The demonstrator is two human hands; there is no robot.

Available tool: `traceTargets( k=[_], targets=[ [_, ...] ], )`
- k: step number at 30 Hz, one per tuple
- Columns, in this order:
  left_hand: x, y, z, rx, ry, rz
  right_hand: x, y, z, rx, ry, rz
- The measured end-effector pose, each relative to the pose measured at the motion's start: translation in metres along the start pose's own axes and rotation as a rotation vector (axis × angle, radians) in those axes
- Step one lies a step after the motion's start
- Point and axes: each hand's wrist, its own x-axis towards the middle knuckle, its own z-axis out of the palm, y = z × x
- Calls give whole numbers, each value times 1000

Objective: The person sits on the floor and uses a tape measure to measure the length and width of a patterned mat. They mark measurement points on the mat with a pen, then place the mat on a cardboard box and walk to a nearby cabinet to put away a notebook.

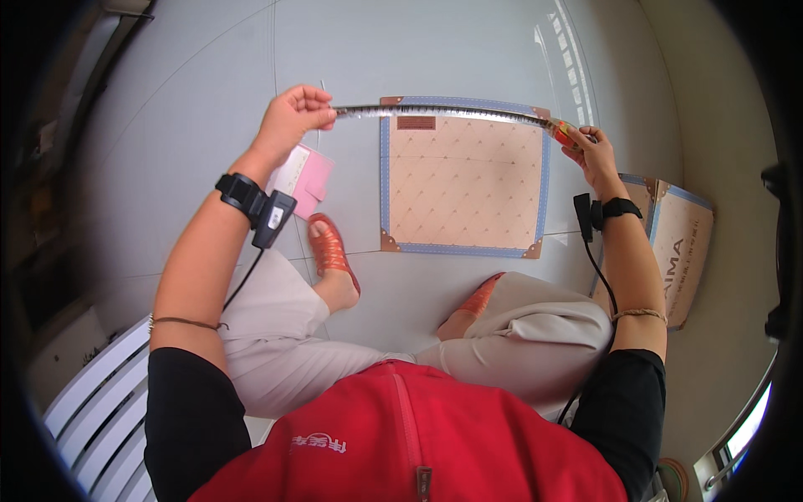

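Between my hands stretches the metal blade of a tape measure (439, 112), drawn out across the far side of a flat cardboard box (464, 188). My left hand (298, 113) pinches the free end of the blade, left of the box's far left corner. At the far right corner, my right hand (590, 150) grips the red-and-yellow tape measure case (558, 133). The box has a tan patterned top, a blue stitched-look border and brown printed corners. Whether the blade touches the box or hangs just above it, I cannot tell.
A pink notebook or folder (313, 182) lies on the tiled floor (351, 295) below my left hand. At the right, another printed cardboard box (680, 251) stands by the wall (709, 125). White slats (106, 414) show at lower left. My feet in orange sandals (329, 251) flank the near floor.
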Motion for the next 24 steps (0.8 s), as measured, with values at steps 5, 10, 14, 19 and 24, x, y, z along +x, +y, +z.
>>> traceTargets(
  k=[5, 10, 14, 19, 24],
  targets=[
    [-30, -21, 14, -67, 40, -85, 8, 9, -4, -52, -23, -15],
    [-30, -12, 28, -54, 133, -57, -1, 13, -17, -14, -26, -42],
    [-18, 3, 46, -91, 129, 24, -16, 12, -42, 46, 21, -70],
    [-3, 18, 73, -53, 92, 111, -40, 11, -74, 48, 94, -96],
    [14, 23, 91, -97, 171, 203, -57, 15, -91, 26, 119, -78]
  ],
)
